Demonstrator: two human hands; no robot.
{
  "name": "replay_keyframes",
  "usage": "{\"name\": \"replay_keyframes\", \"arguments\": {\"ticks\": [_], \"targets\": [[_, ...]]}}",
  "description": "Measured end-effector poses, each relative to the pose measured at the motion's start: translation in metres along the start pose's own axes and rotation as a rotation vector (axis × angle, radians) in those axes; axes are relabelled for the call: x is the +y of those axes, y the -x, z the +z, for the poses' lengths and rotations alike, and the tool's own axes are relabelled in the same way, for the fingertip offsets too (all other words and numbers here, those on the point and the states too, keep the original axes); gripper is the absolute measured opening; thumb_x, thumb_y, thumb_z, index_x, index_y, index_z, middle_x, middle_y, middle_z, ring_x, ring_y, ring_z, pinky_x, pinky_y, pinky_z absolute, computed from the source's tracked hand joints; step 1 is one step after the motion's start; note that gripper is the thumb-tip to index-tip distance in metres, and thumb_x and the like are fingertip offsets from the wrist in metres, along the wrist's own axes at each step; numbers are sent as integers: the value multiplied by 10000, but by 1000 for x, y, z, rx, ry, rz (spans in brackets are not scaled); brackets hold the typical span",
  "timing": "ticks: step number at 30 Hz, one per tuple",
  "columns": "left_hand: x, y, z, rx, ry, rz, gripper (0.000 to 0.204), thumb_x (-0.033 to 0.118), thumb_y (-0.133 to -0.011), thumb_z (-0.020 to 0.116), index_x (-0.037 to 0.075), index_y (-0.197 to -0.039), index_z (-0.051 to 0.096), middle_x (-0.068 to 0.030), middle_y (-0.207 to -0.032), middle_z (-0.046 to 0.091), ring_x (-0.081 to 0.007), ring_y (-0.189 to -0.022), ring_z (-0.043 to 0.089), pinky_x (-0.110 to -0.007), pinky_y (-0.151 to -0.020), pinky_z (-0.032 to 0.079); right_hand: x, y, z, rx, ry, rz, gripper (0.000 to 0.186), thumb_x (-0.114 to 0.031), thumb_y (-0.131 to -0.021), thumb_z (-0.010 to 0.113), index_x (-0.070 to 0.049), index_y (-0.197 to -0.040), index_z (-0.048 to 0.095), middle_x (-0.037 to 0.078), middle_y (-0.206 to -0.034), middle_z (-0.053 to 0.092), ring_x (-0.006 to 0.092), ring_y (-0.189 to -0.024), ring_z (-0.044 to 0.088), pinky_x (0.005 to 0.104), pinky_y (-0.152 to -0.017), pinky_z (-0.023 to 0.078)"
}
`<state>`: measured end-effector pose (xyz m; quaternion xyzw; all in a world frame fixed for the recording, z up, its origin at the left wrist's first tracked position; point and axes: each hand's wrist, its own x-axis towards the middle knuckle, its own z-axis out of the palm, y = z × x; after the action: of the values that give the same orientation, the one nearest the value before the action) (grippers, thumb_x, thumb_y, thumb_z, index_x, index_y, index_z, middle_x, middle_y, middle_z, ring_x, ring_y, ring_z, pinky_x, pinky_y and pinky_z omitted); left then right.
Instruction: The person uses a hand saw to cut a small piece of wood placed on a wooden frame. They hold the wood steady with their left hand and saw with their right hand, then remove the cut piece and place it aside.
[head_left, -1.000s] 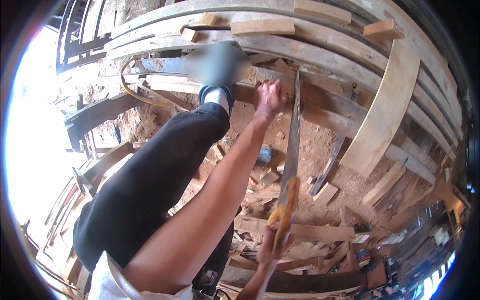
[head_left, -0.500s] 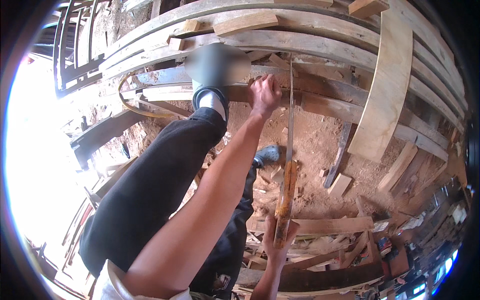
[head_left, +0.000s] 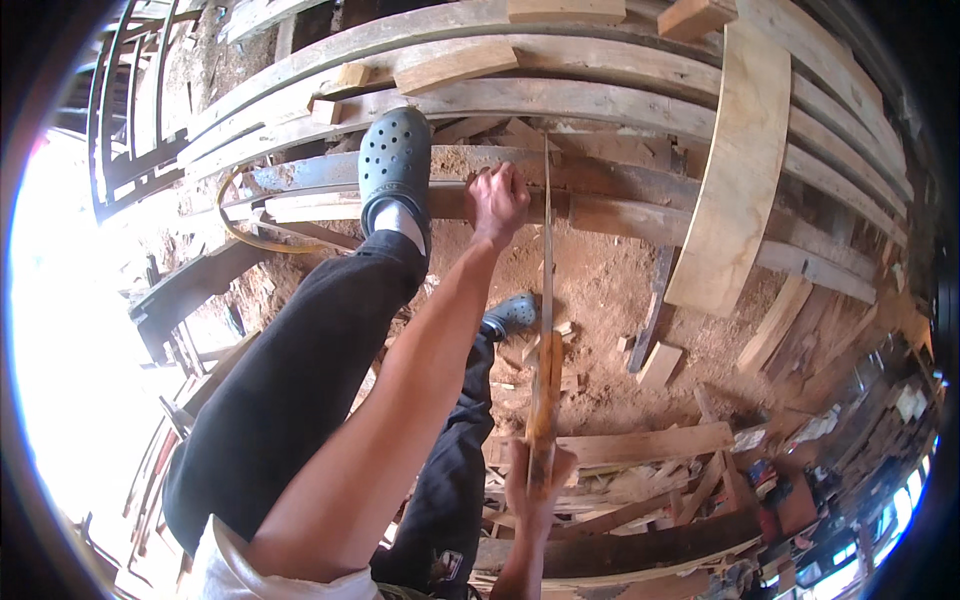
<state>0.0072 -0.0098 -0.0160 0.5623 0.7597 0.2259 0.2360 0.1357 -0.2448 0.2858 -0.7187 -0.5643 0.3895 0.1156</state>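
Saw (head_left: 546,345) right of left clog (head_left: 397,160) | right hand (head_left: 527,507) wrapped round handle (head_left: 542,400), likely best hold | left hand (head_left: 497,203) curled over board (head_left: 450,203) beside left clog, finger hold hidden | blade (head_left: 547,260) probably light, springy

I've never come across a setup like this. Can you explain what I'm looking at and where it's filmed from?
There is no machine here: a person works bare-handed, and a wide fisheye camera on their head looks down, which is why straight edges bend. The right hand holds a saw by its yellowish handle, its narrow blade pointing away. The left hand, fingers curled, is at a board beside the blade; whether it grips or only presses is unclear. One clog is up by the boards, the other on the ground. Beyond are long beams with small blocks on them, and a pale panel lies across at the right.
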Motion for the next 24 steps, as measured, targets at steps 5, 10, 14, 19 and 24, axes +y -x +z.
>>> {"name": "replay_keyframes", "arguments": {"ticks": [5,10,14,19,24], "targets": [[2,-3,5,8,-135,-79,177,205,-851,557,77,-905,668,-193,-886,667,-383,-904,625,-513,-827,486,-32,14,-42,42,-320,279,209,-133,-826,695,14,-773,557,81,-562,484,225,-496,503,372,-489,382],[0,-20,2,-12,-213,-89,190,230,-791,580,91,-831,703,-197,-810,676,-394,-831,634,-501,-761,501,-11,-3,-43,-91,-459,280,199,-51,-827,660,-13,-669,545,58,-535,505,171,-431,471,339,-437,351],[-7,-21,3,-82,-259,-53,198,252,-710,627,81,-789,689,-172,-760,674,-379,-755,643,-505,-721,501,-7,-5,-44,-106,-519,229,188,-161,-881,635,2,-792,602,165,-608,538,343,-511,548,395,-495,425],[-13,-15,3,69,-97,66,215,276,-669,579,70,-720,612,-182,-668,623,-411,-638,615,-501,-607,450,-16,8,-55,-96,-483,316,114,-41,-778,700,1,-800,596,123,-587,552,203,-495,590,342,-465,425],[-11,-11,2,46,10,139,195,226,-764,515,61,-736,616,-189,-689,623,-410,-668,616,-496,-607,445,-18,13,-62,-134,-538,357,303,-119,-760,690,-3,-1036,645,242,-742,621,445,-677,609,458,-584,486]]}}
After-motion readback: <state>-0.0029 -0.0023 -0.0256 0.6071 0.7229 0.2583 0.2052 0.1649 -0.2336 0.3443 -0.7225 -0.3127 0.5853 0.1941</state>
